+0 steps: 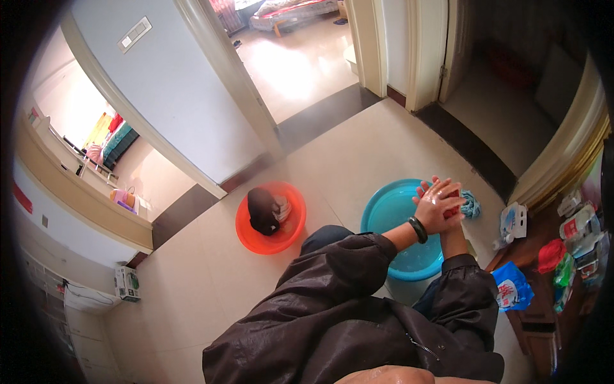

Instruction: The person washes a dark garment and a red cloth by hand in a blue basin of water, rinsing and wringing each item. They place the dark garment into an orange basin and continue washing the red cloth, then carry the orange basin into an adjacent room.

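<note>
Over the far right of a blue basin of water, my two hands meet. My left hand, with a dark bangle at the wrist, lies on top, wet and with its fingers stretched out. Beneath it my right hand is largely covered. Between the palms shows a small red thing, whose kind I cannot make out. A teal cloth lies bunched just past the basin's right rim. To the left stands an orange-red basin with a dark bundled cloth and a paler piece in it.
At the right a brown wooden cabinet bears several packages. A white pack and a blue plastic bag are near my right arm. Doorways open left, ahead and right, with dark sills. A small box stands far left.
</note>
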Motion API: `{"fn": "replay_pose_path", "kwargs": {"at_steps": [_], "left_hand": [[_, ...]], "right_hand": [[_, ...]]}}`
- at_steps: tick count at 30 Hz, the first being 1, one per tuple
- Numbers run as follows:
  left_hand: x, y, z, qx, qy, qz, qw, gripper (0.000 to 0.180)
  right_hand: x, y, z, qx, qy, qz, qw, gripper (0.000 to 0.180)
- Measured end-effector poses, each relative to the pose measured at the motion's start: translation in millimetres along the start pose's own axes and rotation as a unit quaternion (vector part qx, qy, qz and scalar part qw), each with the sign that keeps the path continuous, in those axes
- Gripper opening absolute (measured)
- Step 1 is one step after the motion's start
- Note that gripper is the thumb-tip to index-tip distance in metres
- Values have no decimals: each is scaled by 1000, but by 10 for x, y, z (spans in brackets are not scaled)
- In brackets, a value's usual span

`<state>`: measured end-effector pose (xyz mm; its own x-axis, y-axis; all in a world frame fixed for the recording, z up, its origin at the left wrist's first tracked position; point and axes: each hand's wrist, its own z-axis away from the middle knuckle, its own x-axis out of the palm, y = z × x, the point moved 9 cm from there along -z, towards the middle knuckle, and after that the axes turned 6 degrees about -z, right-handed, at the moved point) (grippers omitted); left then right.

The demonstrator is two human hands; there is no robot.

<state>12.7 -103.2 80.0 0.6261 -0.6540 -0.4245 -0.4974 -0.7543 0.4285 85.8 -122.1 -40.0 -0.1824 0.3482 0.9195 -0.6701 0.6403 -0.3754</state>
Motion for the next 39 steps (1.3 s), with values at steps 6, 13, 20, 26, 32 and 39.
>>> {"fn": "replay_pose_path", "kwargs": {"at_steps": [6, 13, 20, 26, 32, 39], "left_hand": [[-30, -460, -4, -121, -22, -32, 992, 20], [-31, 229, -133, 80, -20, -57, 995, 33], [262, -225, -14, -155, -134, 61, 977, 17], [349, -498, 57, -230, -126, 20, 965, 21], [284, -770, 153, -353, -25, 136, 925, 32], [406, -989, 388, -478, 49, 340, 808, 43]], "right_hand": [[-27, 78, 41, -2, 17, -48, 999, 67], [229, -148, 448, 33, 123, -337, 933, 37], [-6, -163, 35, -100, 120, 183, 971, 36], [-53, -194, 3, -198, 140, 504, 829, 35], [-47, -134, 0, -224, 144, 639, 722, 35], [-80, -51, -18, -218, 137, 703, 662, 34]]}}
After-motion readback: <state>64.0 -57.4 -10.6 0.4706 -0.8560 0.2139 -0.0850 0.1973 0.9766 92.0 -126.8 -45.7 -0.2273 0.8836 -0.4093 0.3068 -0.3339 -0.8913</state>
